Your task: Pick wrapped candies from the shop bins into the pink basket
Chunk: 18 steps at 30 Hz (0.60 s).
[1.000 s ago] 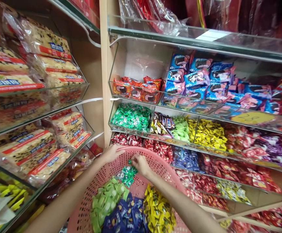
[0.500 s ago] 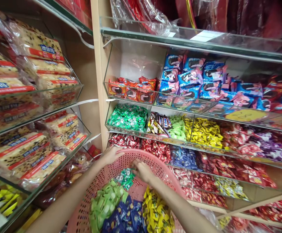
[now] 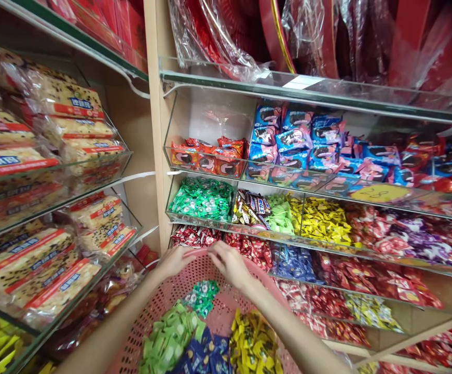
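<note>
A pink perforated plastic basket (image 3: 151,306) is in front of me, low in the view. My left hand (image 3: 174,261) grips its far rim at the left, the fingertips hidden behind the edge. Over the same rim, a little to the right, my right hand (image 3: 228,262) hovers with fingers loosely bent and nothing visible in them. Inside the basket lie separate heaps of wrapped candies: a small green shiny pile (image 3: 202,297), light green packets (image 3: 171,337), dark blue packets (image 3: 206,356) and yellow packets (image 3: 254,345). Red wrapped candies (image 3: 249,249) fill a bin just beyond my right hand.
Glass-fronted bins hold green candies (image 3: 201,200), yellow candies (image 3: 323,221), blue packets (image 3: 293,262) and blue-pink snack packs (image 3: 293,137). On the left, shelves carry packaged pastries (image 3: 27,259). A wooden post (image 3: 154,130) separates both sides. Red items in clear plastic (image 3: 249,36) are above.
My right hand has risen from beside the small green pile inside the basket up to its far rim. The left hand stays on the rim. My view has tilted slightly upward.
</note>
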Motion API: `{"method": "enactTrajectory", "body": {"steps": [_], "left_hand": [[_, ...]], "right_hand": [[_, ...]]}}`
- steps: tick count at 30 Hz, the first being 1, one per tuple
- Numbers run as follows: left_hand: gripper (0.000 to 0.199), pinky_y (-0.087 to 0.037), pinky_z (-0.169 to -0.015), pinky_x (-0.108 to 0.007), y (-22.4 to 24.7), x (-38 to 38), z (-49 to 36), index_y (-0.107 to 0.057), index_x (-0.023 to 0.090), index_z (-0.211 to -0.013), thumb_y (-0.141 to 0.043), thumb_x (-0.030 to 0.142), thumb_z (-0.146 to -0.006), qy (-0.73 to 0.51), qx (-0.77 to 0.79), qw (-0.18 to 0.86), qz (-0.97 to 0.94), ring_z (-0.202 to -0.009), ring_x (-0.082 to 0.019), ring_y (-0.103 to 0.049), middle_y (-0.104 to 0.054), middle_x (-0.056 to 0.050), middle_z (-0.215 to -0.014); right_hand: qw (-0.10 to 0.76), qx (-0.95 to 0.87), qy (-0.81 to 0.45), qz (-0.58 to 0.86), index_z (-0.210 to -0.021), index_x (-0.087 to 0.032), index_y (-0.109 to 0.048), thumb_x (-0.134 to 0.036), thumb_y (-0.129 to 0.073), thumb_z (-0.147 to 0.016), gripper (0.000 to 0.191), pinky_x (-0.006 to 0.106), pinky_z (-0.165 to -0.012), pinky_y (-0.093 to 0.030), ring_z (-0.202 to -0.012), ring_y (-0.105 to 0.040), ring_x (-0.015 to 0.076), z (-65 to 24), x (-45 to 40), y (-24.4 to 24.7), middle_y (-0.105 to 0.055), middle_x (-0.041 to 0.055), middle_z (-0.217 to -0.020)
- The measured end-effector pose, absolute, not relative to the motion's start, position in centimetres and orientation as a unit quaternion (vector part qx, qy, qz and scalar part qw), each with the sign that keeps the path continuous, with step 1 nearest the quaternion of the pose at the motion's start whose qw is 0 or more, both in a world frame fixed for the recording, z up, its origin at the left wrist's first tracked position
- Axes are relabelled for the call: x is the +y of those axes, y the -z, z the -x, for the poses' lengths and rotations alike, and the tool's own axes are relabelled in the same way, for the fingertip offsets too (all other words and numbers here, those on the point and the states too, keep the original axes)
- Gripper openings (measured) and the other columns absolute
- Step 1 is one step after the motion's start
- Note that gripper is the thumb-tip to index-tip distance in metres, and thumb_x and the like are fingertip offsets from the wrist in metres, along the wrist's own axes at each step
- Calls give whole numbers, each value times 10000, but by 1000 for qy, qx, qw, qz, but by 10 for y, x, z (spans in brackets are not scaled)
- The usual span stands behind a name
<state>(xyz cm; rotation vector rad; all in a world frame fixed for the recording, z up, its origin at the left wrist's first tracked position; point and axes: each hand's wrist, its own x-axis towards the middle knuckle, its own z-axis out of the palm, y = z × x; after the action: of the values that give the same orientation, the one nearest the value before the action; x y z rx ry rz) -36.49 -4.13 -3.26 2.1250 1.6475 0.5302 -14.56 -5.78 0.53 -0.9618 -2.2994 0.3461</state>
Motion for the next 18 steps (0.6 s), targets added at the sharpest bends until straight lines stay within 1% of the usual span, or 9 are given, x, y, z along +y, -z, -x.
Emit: {"method": "enactTrajectory", "body": {"steps": [3,5,7,11,14,18], "left_hand": [[419,-437,-787,-257,34,-44,370,-631,269,-1153,-474,491,-834,-192,600,204,-749,-945,-220,-618,-712,-17,-966],[409,-437,-782,-254,34,-47,372,-642,258,-1136,-468,479,-838,-193,605,200,-746,-934,-220,-621,-712,-18,-964],[402,-436,-785,-254,34,-49,375,-650,249,-1120,-459,469,-844,-194,606,200,-745,-926,-217,-622,-712,-18,-965],[402,-434,-800,-260,36,-52,381,-650,249,-1121,-453,468,-847,-196,608,197,-743,-925,-218,-627,-710,-21,-984],[406,-430,-802,-264,37,-54,385,-642,263,-1137,-459,476,-845,-198,618,185,-738,-952,-230,-630,-702,-32,-1029],[396,-431,-768,-253,36,-57,389,-636,269,-1142,-462,467,-847,-201,620,183,-736,-978,-231,-629,-703,-33,-1026]], "right_hand": [[343,-871,-58,347,-1002,-200,-592,-216,-403,-929,203,257,-764,-417,-886,-561,156,144,-43,-48,-612,56,-975],[330,-871,22,364,-987,-191,-593,-212,-405,-930,198,260,-766,-402,-896,-536,168,142,-28,-72,-612,57,-958],[280,-869,108,393,-966,-181,-596,-203,-395,-933,205,269,-761,-384,-891,-515,182,142,-12,-93,-612,66,-942],[136,-869,237,413,-950,-159,-587,-119,-398,-905,198,302,-744,-352,-899,-497,214,148,15,-122,-616,97,-934],[72,-872,282,394,-990,-138,-577,-75,-408,-878,212,325,-739,-329,-948,-485,242,157,27,-131,-636,116,-938],[35,-873,285,395,-1082,-125,-558,-59,-398,-873,271,352,-777,-304,-985,-480,253,168,36,-130,-663,132,-959]]}}
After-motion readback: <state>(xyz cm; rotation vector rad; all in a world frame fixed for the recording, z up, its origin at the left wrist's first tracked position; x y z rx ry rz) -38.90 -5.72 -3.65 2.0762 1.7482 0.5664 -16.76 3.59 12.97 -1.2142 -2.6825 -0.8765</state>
